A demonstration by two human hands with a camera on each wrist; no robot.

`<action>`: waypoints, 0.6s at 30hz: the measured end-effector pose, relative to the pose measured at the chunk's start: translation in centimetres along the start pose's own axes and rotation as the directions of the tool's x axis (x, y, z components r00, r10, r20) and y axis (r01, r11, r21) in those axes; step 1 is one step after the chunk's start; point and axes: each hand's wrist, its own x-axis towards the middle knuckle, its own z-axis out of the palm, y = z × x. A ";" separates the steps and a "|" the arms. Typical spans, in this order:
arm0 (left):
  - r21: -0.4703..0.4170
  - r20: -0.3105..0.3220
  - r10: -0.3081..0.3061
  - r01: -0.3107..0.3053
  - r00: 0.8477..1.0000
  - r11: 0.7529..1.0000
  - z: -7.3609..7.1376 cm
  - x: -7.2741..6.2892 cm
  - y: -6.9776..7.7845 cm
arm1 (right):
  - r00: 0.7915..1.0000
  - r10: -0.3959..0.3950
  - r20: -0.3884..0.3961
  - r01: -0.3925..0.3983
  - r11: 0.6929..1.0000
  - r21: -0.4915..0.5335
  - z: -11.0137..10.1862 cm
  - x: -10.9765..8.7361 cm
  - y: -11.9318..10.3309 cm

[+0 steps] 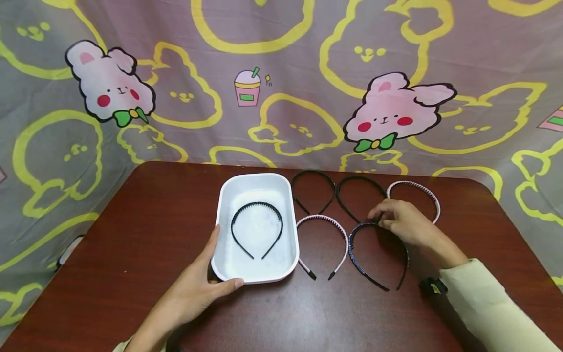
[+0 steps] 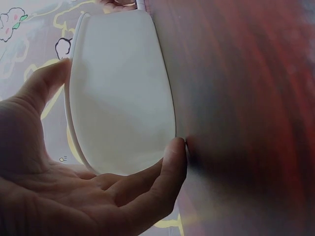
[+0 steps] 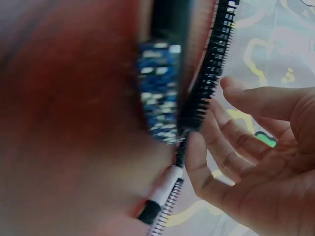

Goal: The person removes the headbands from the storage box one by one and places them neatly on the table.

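My left hand [image 1: 193,288] grips a white rectangular tray [image 1: 222,271] by its near left corner. The left wrist view shows the thumb at the tray's rim and a fingertip [image 2: 174,150] at its lower edge. A black toothed headband [image 1: 256,204] lies inside the tray. My right hand [image 1: 406,222] is over the headbands on the right, fingertips close to the top of a blue glittery headband [image 1: 354,256]. In the right wrist view, thumb and fingers are spread beside the headband's black teeth [image 3: 199,105]. Behind it lies a plain black headband [image 1: 347,208], its lower end partly hidden by the hand.
Right of the tray lie another black headband [image 1: 332,181], a pale pink headband [image 1: 345,234] and, at the far right, another pale pink headband [image 1: 433,195]. They rest on a dark red wooden table [image 1: 132,234]. A patterned cloth [image 1: 281,132] hangs behind it.
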 end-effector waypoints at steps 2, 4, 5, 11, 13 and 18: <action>-0.006 -0.001 0.007 -0.007 1.000 1.000 0.1 0.0 0.0 | 1.000 0.014 -0.013 -0.015 1.000 -0.007 -0.2 0.1 -0.4; -0.010 -0.005 0.007 -0.007 1.000 1.000 0.1 0.1 0.0 | 1.000 0.016 -0.024 -0.016 1.000 -0.005 -0.4 0.3 -0.8; -0.013 -0.007 0.007 -0.007 1.000 1.000 0.1 0.1 0.0 | 1.000 0.011 -0.030 -0.011 1.000 -0.006 -0.4 0.4 -1.1; -0.005 -0.015 0.009 -0.009 1.000 1.000 0.0 0.1 0.0 | 0.998 -0.006 -0.055 0.006 1.000 0.006 -0.4 1.1 -3.4; -0.003 -0.015 0.006 -0.006 1.000 1.000 0.0 0.0 0.0 | 0.998 -0.012 -0.060 0.013 1.000 0.018 -0.3 1.3 -4.2; -0.018 -0.006 -0.001 0.001 1.000 1.000 0.0 0.0 0.0 | 0.995 -0.050 -0.091 0.055 0.997 0.050 0.1 2.0 -6.1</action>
